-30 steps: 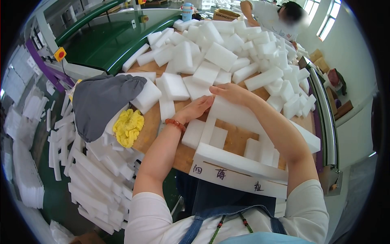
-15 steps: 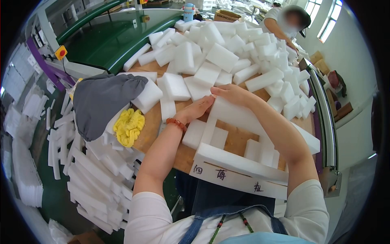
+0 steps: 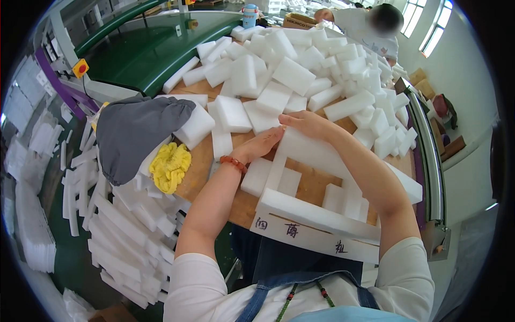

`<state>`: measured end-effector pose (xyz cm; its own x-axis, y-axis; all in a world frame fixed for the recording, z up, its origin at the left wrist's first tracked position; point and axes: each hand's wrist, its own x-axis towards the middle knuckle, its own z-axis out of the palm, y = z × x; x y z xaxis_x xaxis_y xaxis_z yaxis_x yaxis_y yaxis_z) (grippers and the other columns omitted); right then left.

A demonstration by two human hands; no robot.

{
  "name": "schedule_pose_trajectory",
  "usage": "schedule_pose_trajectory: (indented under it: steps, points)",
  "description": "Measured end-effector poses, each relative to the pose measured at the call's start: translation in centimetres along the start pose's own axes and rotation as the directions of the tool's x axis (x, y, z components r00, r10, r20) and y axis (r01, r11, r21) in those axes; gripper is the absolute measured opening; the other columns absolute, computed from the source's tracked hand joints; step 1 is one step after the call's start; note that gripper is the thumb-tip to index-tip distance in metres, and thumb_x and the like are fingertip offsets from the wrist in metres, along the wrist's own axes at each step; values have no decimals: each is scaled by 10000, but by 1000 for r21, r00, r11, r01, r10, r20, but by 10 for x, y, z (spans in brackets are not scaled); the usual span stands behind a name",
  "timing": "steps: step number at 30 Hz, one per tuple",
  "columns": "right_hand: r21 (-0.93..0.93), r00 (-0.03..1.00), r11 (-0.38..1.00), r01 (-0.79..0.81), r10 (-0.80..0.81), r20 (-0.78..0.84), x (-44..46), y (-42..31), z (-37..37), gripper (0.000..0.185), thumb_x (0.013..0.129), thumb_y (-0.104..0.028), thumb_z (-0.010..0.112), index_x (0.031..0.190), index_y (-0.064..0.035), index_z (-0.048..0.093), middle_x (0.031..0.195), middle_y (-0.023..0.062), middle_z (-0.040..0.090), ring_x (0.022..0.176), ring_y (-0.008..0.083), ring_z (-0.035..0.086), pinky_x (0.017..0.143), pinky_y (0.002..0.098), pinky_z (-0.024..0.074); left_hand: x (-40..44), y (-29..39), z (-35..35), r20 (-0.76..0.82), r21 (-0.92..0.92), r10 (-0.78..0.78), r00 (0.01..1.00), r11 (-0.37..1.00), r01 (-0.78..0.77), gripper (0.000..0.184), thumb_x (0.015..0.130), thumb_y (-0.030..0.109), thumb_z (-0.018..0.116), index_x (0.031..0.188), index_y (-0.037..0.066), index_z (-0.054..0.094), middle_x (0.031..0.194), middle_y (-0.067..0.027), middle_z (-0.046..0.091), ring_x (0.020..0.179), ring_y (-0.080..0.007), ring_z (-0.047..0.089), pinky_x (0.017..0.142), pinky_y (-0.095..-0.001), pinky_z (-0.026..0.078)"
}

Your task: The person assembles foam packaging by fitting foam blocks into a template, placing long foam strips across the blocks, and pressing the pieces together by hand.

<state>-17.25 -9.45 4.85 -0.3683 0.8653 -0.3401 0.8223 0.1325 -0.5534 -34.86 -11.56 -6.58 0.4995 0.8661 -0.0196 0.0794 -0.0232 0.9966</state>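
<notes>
A white foam frame (image 3: 311, 214), built from thick strips, lies on the wooden tabletop in front of me. Dark handwritten characters mark the strip along its near side. My left hand (image 3: 262, 144) grips the frame's far left corner from the left, its fingertips partly hidden. Over the top of that same corner my right hand (image 3: 306, 123) is closed, thumb side close to the left fingertips. Inside and beside the frame are smaller foam blocks (image 3: 333, 198). Just beyond my hands begins a large heap of white foam blocks (image 3: 292, 75).
To the left sit a grey cloth (image 3: 139, 134) and a crumpled yellow cloth (image 3: 170, 167). Foam strips (image 3: 123, 247) are piled low at left. A green conveyor (image 3: 145, 53) runs behind, and a metal roller (image 3: 427, 155) borders the right. Another person (image 3: 365, 27) works at the back.
My hands and the foam frame stay practically still. The person at the back has shifted, leaning over with an arm now stretched out to the left.
</notes>
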Motion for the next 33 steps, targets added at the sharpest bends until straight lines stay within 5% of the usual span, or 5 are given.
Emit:
schedule_pose_trajectory:
  steps: [19, 33]
  points:
    - [5, 999, 999, -34, 34, 16, -3, -6, -2, 615, 936, -565, 448, 1289, -76, 569, 1254, 71, 599, 1136, 216, 549, 989, 319, 398, -6, 10, 2, 16, -11, -15, 1000, 1000, 15, 628, 975, 563, 349, 1267, 31, 510, 1106, -35, 578, 961, -129, 486, 882, -262, 386]
    - [-98, 996, 994, 42, -50, -79, 3, 3, 3, 649, 885, -597, 432, 1147, -46, 654, 1105, 123, 655, 1003, 267, 599, 865, 361, 472, -6, 9, 1, 18, 23, 7, 1000, 1000, -7, 585, 981, 544, 353, 1207, 36, 535, 1088, -24, 566, 960, -124, 475, 891, -260, 380]
